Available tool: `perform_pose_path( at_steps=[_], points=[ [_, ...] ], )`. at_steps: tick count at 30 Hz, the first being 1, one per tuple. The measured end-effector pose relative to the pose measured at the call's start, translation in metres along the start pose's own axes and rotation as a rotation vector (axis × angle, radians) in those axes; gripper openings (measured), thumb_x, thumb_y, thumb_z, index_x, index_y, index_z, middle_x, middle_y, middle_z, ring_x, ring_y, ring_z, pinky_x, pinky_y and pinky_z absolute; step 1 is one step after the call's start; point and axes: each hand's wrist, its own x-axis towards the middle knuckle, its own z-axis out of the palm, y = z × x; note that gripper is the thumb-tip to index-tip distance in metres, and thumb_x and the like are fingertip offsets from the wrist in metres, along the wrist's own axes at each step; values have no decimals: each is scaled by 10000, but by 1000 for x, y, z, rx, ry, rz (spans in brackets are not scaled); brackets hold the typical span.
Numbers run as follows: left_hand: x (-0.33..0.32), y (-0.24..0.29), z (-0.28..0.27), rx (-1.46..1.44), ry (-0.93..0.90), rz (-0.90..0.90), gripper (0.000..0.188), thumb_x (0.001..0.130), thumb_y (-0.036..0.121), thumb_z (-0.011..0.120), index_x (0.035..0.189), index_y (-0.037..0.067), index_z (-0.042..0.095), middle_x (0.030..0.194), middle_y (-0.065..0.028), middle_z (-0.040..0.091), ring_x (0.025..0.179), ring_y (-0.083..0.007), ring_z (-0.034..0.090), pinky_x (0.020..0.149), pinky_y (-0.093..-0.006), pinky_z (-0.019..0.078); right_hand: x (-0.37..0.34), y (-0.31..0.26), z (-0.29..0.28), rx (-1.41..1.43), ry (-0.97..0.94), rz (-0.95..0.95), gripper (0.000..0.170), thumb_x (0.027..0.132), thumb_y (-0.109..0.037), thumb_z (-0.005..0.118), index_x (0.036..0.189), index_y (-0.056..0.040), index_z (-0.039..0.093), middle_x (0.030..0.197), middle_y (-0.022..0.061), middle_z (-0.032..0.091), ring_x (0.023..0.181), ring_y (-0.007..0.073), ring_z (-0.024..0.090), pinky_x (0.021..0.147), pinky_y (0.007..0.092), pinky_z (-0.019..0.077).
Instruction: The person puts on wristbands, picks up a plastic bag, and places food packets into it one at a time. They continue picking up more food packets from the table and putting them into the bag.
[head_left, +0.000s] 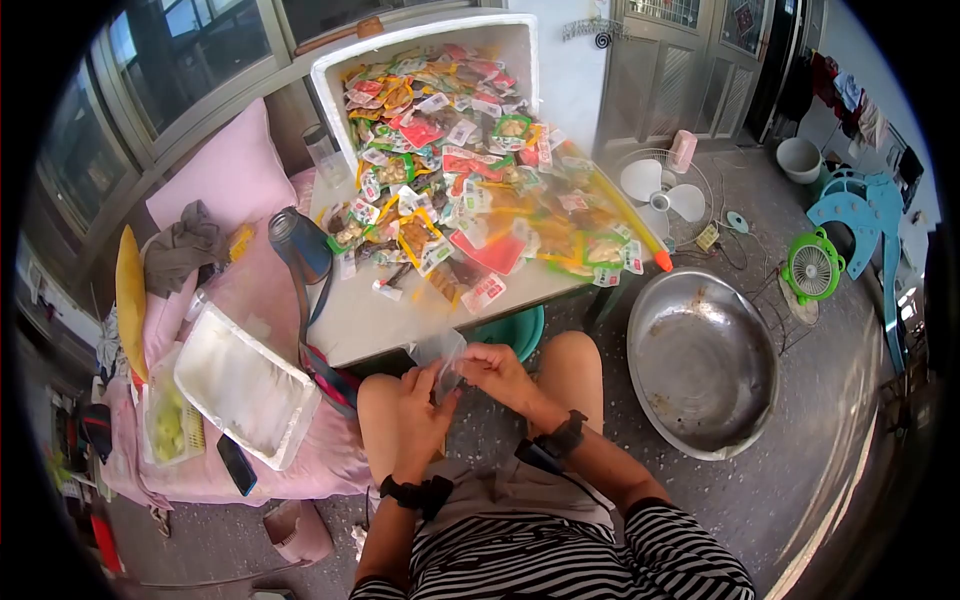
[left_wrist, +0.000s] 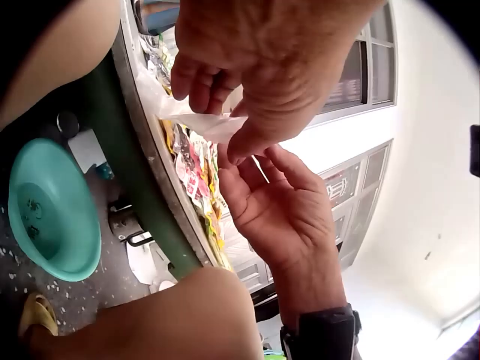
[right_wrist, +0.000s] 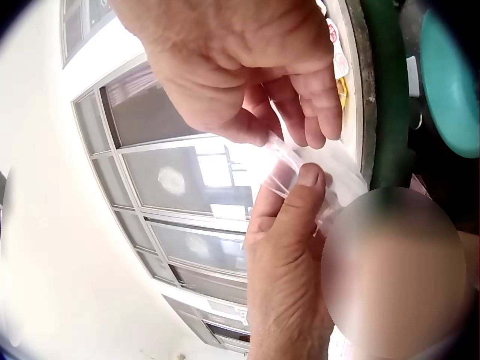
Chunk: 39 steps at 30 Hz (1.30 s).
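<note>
clear bag (head_left: 438, 348): partly hidden | packets (head_left: 470, 162): print too small | striped shirt (head_left: 500, 555): cut off below

**Camera positions: one high, two close**

Head view taken from above, directed forward and down; left hand (head_left: 418, 415), right hand (head_left: 500, 378) and table (head_left: 375, 315) seen at middle range. Wrist views taken very near, rolled sideways: doors (left_wrist: 349, 187) faced by left, windows (right_wrist: 180, 180) by right. Teal basin (head_left: 528, 330) shared by all.

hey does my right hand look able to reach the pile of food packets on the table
Probably yes: your right hand is close to the table, and nothing visible blocks its way to the pile of food packets. It may first need to release the clear plastic bag it pinches.
</note>
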Motion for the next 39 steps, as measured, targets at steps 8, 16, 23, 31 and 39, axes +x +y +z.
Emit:
perform_pose_path(
  at_steps=[8,16,23,31,39],
  points=[
    [0,-13,-22,-39,341,-89,216,834,-6,629,1047,4,663,875,-89,523,804,-228,523,680,-300,428,16,18,6,-222,-29,-133,73,774,-30,640,811,25,610,763,71,601,650,121,579,611,259,485],
    [6,11,-36,428,416,329,388,763,-82,602,1115,67,675,865,-100,468,774,-256,475,686,-332,402,53,3,42,-142,-110,-89,163,810,-131,612,843,28,621,729,89,650,594,142,635,541,267,494],
    [38,-65,-52,614,314,123,358,733,-28,583,1076,41,654,822,-135,519,778,-335,520,680,-450,437,104,5,43,-187,-364,438,338,864,-295,587,877,38,643,749,90,662,583,148,636,489,247,495],
    [57,-81,-46,645,115,190,422,671,4,617,1091,42,640,818,-125,524,782,-331,534,697,-451,458,107,29,50,-846,112,-129,355,761,-303,736,945,-24,619,774,154,636,724,368,639,646,423,516],
    [61,-70,-48,637,192,186,395,669,-1,617,1057,51,667,802,-110,508,758,-313,528,664,-434,448,122,31,55,-832,143,-540,214,763,-133,704,931,-83,581,880,122,595,702,362,615,588,462,486]
  ],
)
